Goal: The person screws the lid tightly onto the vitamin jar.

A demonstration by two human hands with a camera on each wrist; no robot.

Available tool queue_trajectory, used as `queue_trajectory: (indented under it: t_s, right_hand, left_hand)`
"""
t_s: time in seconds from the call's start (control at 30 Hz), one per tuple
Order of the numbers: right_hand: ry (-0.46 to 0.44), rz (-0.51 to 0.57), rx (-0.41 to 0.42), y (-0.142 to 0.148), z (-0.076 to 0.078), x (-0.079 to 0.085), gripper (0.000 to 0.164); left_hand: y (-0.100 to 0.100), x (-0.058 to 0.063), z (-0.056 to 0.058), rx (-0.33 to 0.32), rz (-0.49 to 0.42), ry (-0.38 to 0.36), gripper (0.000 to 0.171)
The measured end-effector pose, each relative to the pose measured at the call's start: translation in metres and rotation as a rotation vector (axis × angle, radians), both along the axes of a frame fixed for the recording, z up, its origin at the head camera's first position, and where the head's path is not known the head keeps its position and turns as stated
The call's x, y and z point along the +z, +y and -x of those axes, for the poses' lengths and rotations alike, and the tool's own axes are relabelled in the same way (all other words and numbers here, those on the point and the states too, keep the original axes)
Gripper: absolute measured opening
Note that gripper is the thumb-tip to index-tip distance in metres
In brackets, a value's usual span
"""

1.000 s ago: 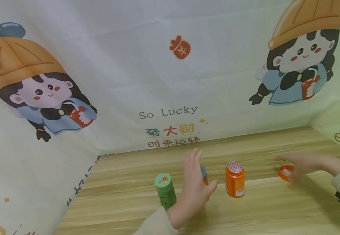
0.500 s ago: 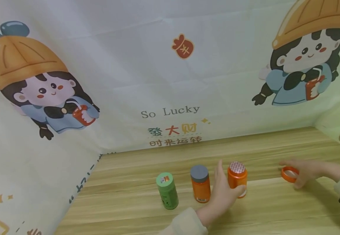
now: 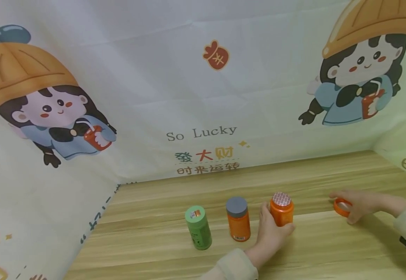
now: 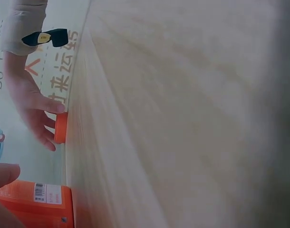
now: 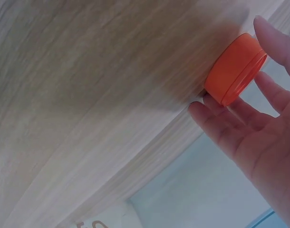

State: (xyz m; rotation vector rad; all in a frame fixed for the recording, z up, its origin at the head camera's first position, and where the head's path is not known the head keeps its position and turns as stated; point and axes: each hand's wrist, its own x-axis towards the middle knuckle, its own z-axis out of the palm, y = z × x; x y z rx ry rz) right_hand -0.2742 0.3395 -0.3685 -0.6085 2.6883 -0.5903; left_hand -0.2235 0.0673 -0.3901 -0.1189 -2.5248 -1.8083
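Observation:
My left hand [image 3: 272, 235] grips an upright orange supplement bottle [image 3: 282, 213] low on its side, thumb in front. Its mouth bears a patterned foil seal, with no lid on it. Part of its label and barcode shows in the left wrist view, beside my thumb. Further right, my right hand [image 3: 365, 204] has thumb and fingers around an orange lid [image 3: 343, 207], which rests on the table with its hollow side up. In the right wrist view the same lid [image 5: 234, 69] sits between the thumb and the fingertips.
Left of my left hand stands another orange bottle [image 3: 239, 225] with a grey lid. A green bottle [image 3: 199, 229] stands farther left. The wooden table [image 3: 153, 233] meets a printed cloth backdrop [image 3: 146, 89] behind and at both sides.
My left hand has come rightward, past the grey-lidded bottle, and now grips the open orange bottle. My right hand has lowered and its fingers have closed in around the lid.

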Motion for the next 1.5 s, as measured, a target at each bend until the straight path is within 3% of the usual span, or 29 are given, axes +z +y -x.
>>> queue_trajectory:
  t_s: [0.23, 0.53, 0.8, 0.97, 1.17, 1.5]
  right_hand:
    - [0.059, -0.014, 0.007, -0.001, 0.001, -0.003, 0.071]
    - [0.213, -0.071, 0.044, 0.002, 0.002, -0.007, 0.057]
    - [0.265, -0.047, 0.080, 0.000, 0.005, -0.005, 0.050]
    - [0.315, -0.025, 0.078, -0.016, 0.003, 0.005, 0.043]
    - [0.333, -0.033, 0.084, -0.047, -0.004, 0.026, 0.058]
    - [0.401, 0.022, 0.186, -0.086, -0.013, 0.041, 0.057]
  left_hand:
    - [0.006, -0.001, 0.002, 0.028, -0.018, 0.001, 0.070]
    - [0.004, -0.002, 0.005, 0.024, -0.012, 0.005, 0.060]
    - [0.003, -0.002, 0.005, 0.018, 0.002, -0.010, 0.059]
    - [0.003, -0.002, 0.005, 0.016, 0.003, -0.016, 0.060]
    - [0.002, -0.002, 0.004, -0.005, 0.005, -0.031, 0.062]
    - [0.002, -0.002, 0.002, -0.042, 0.007, -0.022, 0.061]
